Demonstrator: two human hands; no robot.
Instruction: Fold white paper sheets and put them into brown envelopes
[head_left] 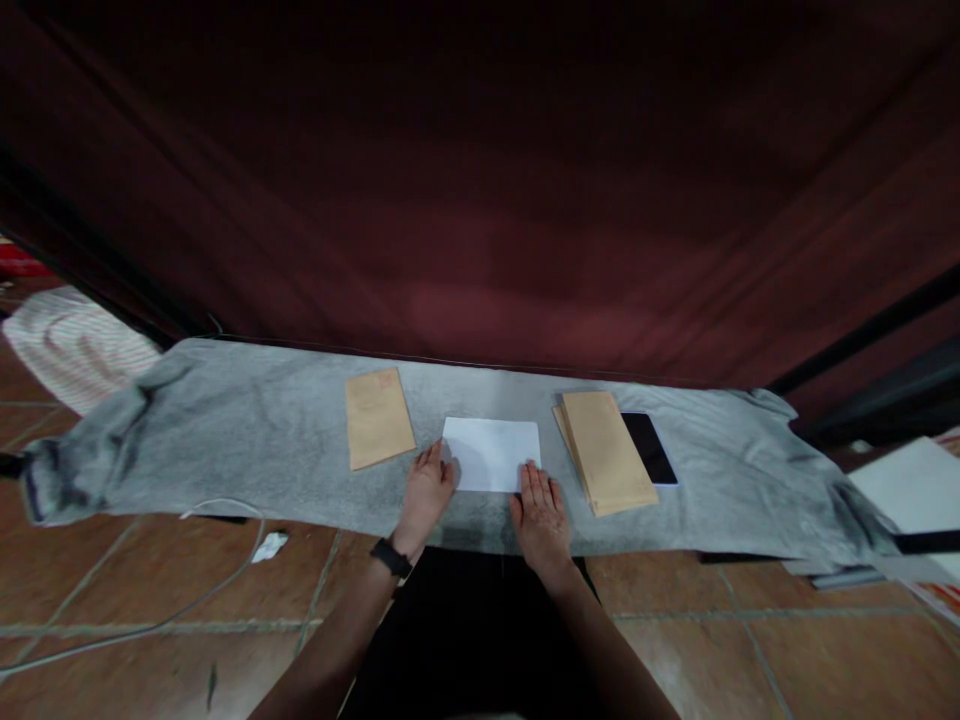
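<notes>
A white sheet of paper [491, 450] lies flat on the grey cloth [247, 440] in front of me. My left hand [426, 492] rests at its near left corner, fingertips touching the edge. My right hand [540, 510] lies flat with fingers spread on the near right corner. Neither hand grips anything. A single brown envelope [378, 416] lies to the left of the sheet. A stack of brown envelopes [606, 450] lies to the right.
A dark phone or tablet [649, 447] lies beside the envelope stack. A dark red curtain [480, 200] hangs behind the cloth. A white cable [225, 570] runs over the tiled floor at left. White boards [911, 490] sit at far right.
</notes>
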